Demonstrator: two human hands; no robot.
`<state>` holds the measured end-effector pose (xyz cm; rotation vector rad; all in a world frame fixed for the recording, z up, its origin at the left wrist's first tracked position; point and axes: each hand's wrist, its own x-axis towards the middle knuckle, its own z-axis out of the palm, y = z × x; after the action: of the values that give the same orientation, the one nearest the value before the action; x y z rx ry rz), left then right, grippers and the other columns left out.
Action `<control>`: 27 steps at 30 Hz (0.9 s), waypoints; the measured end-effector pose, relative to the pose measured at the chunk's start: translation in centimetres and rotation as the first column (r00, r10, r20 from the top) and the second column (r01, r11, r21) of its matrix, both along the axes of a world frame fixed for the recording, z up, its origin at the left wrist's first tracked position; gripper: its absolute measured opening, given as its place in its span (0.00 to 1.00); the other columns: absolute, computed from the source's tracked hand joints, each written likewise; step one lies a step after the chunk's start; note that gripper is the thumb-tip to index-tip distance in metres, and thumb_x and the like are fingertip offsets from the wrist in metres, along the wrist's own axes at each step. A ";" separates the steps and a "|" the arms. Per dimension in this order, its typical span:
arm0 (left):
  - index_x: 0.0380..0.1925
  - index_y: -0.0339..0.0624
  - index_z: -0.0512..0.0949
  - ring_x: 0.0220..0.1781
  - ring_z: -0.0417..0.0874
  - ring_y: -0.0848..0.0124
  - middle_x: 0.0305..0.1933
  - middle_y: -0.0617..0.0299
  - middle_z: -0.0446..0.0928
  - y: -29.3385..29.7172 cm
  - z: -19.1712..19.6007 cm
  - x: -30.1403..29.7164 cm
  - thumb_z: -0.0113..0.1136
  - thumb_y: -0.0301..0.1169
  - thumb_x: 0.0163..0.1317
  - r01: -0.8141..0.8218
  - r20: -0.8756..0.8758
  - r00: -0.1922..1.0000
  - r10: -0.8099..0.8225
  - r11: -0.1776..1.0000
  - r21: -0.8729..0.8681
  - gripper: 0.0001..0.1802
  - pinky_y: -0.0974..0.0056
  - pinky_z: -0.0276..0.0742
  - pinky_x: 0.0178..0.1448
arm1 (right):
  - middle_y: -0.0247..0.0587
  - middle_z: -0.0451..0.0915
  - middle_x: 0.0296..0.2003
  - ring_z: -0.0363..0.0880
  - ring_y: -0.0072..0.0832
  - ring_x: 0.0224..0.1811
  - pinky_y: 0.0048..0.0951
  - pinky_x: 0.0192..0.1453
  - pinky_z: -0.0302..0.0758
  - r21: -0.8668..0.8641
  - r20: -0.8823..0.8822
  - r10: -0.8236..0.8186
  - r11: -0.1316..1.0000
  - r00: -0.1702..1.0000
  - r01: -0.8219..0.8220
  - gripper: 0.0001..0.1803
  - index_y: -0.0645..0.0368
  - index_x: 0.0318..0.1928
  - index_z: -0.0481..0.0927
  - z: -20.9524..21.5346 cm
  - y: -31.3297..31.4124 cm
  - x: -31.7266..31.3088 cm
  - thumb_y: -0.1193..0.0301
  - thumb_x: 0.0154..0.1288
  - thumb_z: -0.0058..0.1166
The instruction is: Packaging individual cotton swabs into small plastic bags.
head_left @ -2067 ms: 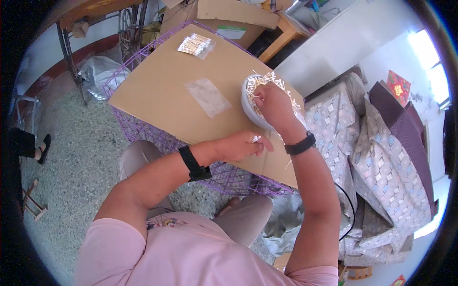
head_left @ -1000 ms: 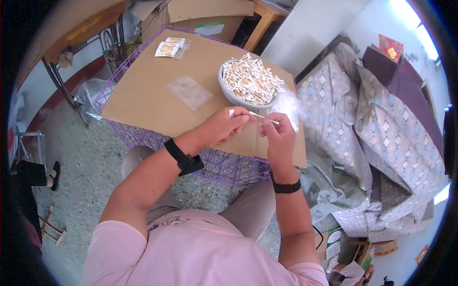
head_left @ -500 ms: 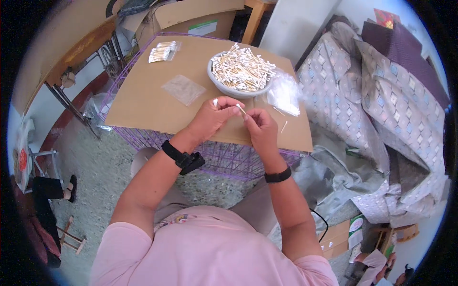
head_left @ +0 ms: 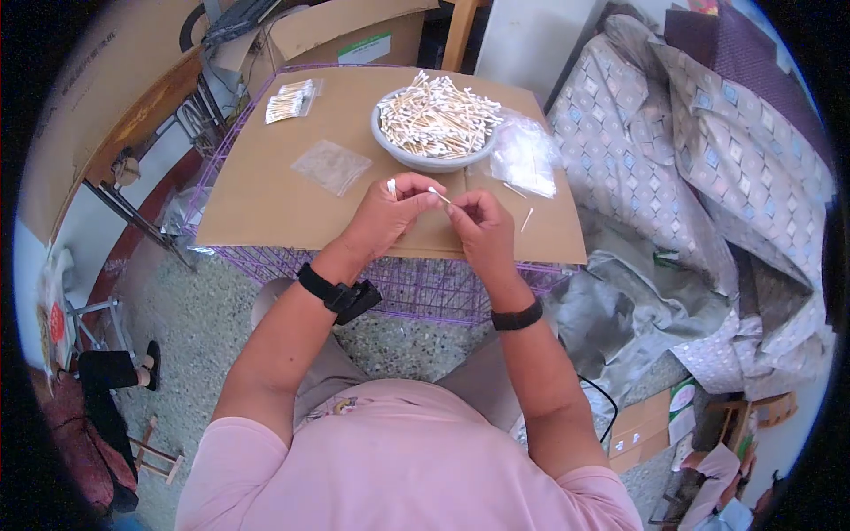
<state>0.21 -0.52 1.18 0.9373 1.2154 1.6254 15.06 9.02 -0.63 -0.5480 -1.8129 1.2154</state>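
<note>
Above the near part of the cardboard top, my left hand (head_left: 382, 217) and my right hand (head_left: 483, 232) meet at a cotton swab (head_left: 440, 196), each pinching it with thumb and fingers. Its white tip points up and left. More white swab tips (head_left: 391, 187) poke out between the fingers of my left hand; the rest of them is hidden. Just beyond my hands stands a grey bowl (head_left: 427, 165) heaped with cotton swabs (head_left: 438, 115). Two loose swabs (head_left: 527, 219) lie on the cardboard, right of my right hand.
The cardboard sheet (head_left: 257, 195) rests on a purple wire cage (head_left: 425, 288). On it lie a flat clear bag (head_left: 332, 168), a bag filled with swabs (head_left: 290, 102) and a pile of clear bags (head_left: 524, 161). Patterned covers (head_left: 620, 150) hang at the right; another person's leg (head_left: 111, 370) shows at left.
The view has shifted slightly, so the bowl and bags sit a little further left. Both hands keep nearly the same pose, with the swab still between them.
</note>
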 end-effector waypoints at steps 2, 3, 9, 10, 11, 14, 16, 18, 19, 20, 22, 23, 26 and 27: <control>0.42 0.42 0.79 0.17 0.61 0.87 0.30 0.72 0.77 -0.1 0.1 0.0 0.61 0.30 0.64 -0.008 -0.007 1.000 0.008 1.000 -0.002 0.08 0.78 0.54 0.18 | 0.33 0.77 0.27 0.73 0.17 0.27 0.22 0.32 0.71 -0.012 0.017 0.022 1.000 1.000 -0.022 0.05 0.62 0.35 0.78 0.1 0.0 0.0 0.75 0.61 0.59; 0.42 0.43 0.79 0.17 0.61 0.87 0.30 0.72 0.77 -0.2 0.1 0.0 0.61 0.30 0.64 -0.019 -0.012 1.000 0.019 1.000 -0.001 0.08 0.78 0.54 0.18 | 0.33 0.77 0.27 0.73 0.17 0.27 0.22 0.32 0.71 -0.014 0.016 0.021 1.000 1.000 -0.021 0.05 0.62 0.35 0.78 0.4 -0.1 0.0 0.75 0.61 0.59; 0.42 0.44 0.79 0.17 0.62 0.86 0.29 0.73 0.77 -0.2 0.4 0.1 0.61 0.31 0.64 -0.033 0.033 0.999 0.032 0.999 0.004 0.07 0.78 0.55 0.18 | 0.38 0.78 0.29 0.76 0.24 0.30 0.25 0.35 0.72 0.174 0.044 0.028 0.984 0.999 -0.036 0.06 0.61 0.38 0.80 0.7 -0.1 0.1 0.73 0.63 0.58; 0.42 0.44 0.79 0.17 0.62 0.86 0.29 0.73 0.77 -0.2 0.4 0.1 0.61 0.31 0.64 -0.033 0.031 0.999 0.033 0.999 0.000 0.07 0.78 0.55 0.18 | 0.39 0.78 0.29 0.76 0.25 0.29 0.26 0.35 0.72 0.185 0.054 0.033 0.982 0.998 -0.042 0.06 0.62 0.38 0.81 0.7 -0.1 0.1 0.73 0.63 0.58; 0.41 0.44 0.80 0.17 0.62 0.86 0.29 0.73 0.78 -0.2 0.3 0.1 0.61 0.31 0.64 -0.032 0.031 0.999 0.032 0.999 0.004 0.07 0.77 0.55 0.18 | 0.40 0.78 0.29 0.76 0.26 0.29 0.26 0.34 0.72 0.196 0.063 0.037 0.979 0.997 -0.049 0.06 0.62 0.38 0.81 0.7 -0.1 0.2 0.73 0.63 0.57; 0.42 0.44 0.80 0.17 0.63 0.86 0.29 0.73 0.78 -0.2 0.4 0.2 0.61 0.30 0.64 -0.038 0.012 0.999 0.038 0.999 -0.013 0.08 0.77 0.56 0.18 | 0.38 0.77 0.29 0.75 0.25 0.29 0.26 0.34 0.72 0.149 0.069 0.016 0.989 0.997 -0.026 0.05 0.62 0.37 0.80 1.2 -0.4 0.3 0.73 0.62 0.58; 0.42 0.44 0.80 0.17 0.63 0.86 0.29 0.73 0.78 -0.2 0.4 0.2 0.61 0.30 0.64 -0.046 -0.007 0.999 0.046 0.998 -0.030 0.08 0.77 0.56 0.18 | 0.37 0.77 0.28 0.74 0.24 0.29 0.25 0.33 0.71 0.120 0.060 0.009 0.993 0.998 -0.016 0.05 0.62 0.36 0.80 1.0 -0.4 0.3 0.73 0.61 0.59; 0.42 0.44 0.80 0.17 0.64 0.86 0.30 0.72 0.78 -0.2 0.4 0.2 0.61 0.30 0.64 -0.043 -0.029 0.999 0.042 0.999 -0.027 0.08 0.77 0.57 0.18 | 0.37 0.76 0.28 0.74 0.22 0.28 0.25 0.33 0.71 0.092 0.051 0.003 0.996 0.999 -0.008 0.05 0.62 0.35 0.80 0.7 -0.4 0.3 0.74 0.61 0.59; 0.42 0.44 0.80 0.17 0.64 0.86 0.30 0.72 0.78 -0.2 0.4 0.2 0.61 0.30 0.64 -0.043 -0.030 0.999 0.042 0.999 -0.028 0.08 0.77 0.57 0.18 | 0.36 0.76 0.28 0.73 0.21 0.28 0.24 0.32 0.71 0.065 0.031 0.003 0.998 1.000 -0.005 0.04 0.61 0.34 0.79 0.6 -0.3 0.2 0.74 0.60 0.60; 0.43 0.44 0.80 0.18 0.64 0.86 0.30 0.72 0.79 -0.2 0.3 0.2 0.61 0.30 0.64 -0.042 -0.031 0.999 0.041 0.999 -0.029 0.09 0.77 0.57 0.18 | 0.35 0.75 0.28 0.73 0.20 0.28 0.23 0.32 0.70 0.038 0.011 0.003 0.999 1.000 -0.003 0.04 0.61 0.33 0.79 0.5 -0.3 0.1 0.75 0.59 0.60; 0.43 0.43 0.80 0.18 0.64 0.86 0.30 0.71 0.79 -0.1 0.3 0.2 0.61 0.30 0.63 -0.040 -0.033 0.999 0.039 0.999 -0.031 0.09 0.77 0.57 0.18 | 0.34 0.75 0.28 0.72 0.20 0.28 0.23 0.32 0.70 0.041 -0.004 -0.003 0.999 1.000 0.003 0.04 0.61 0.33 0.78 0.2 -0.1 0.1 0.75 0.59 0.60; 0.43 0.43 0.80 0.18 0.64 0.86 0.31 0.71 0.79 -0.1 0.3 0.2 0.61 0.30 0.63 -0.041 -0.035 0.999 0.040 0.999 -0.028 0.09 0.77 0.57 0.18 | 0.34 0.74 0.28 0.72 0.20 0.28 0.23 0.32 0.70 0.045 -0.019 -0.008 0.999 1.000 0.009 0.04 0.61 0.33 0.78 0.1 -0.1 0.1 0.76 0.59 0.60; 0.44 0.43 0.80 0.18 0.64 0.85 0.31 0.71 0.80 -0.1 0.5 0.3 0.61 0.30 0.64 -0.039 -0.037 0.999 0.038 0.999 -0.031 0.09 0.77 0.57 0.19 | 0.34 0.74 0.28 0.72 0.20 0.28 0.23 0.32 0.70 0.019 -0.039 -0.006 1.000 0.999 0.007 0.04 0.61 0.33 0.78 0.0 0.0 0.2 0.76 0.59 0.60; 0.44 0.42 0.80 0.18 0.64 0.85 0.31 0.70 0.80 -0.1 0.5 0.3 0.61 0.30 0.64 -0.036 -0.036 0.999 0.035 0.999 -0.035 0.10 0.77 0.57 0.19 | 0.34 0.74 0.28 0.72 0.20 0.28 0.23 0.32 0.70 0.018 -0.039 -0.008 1.000 0.999 0.008 0.04 0.61 0.33 0.78 0.0 -0.1 0.2 0.76 0.59 0.60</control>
<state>0.53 -0.66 1.70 0.9308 1.2880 1.6153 15.28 8.96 -0.63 -0.5169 -1.7855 1.1950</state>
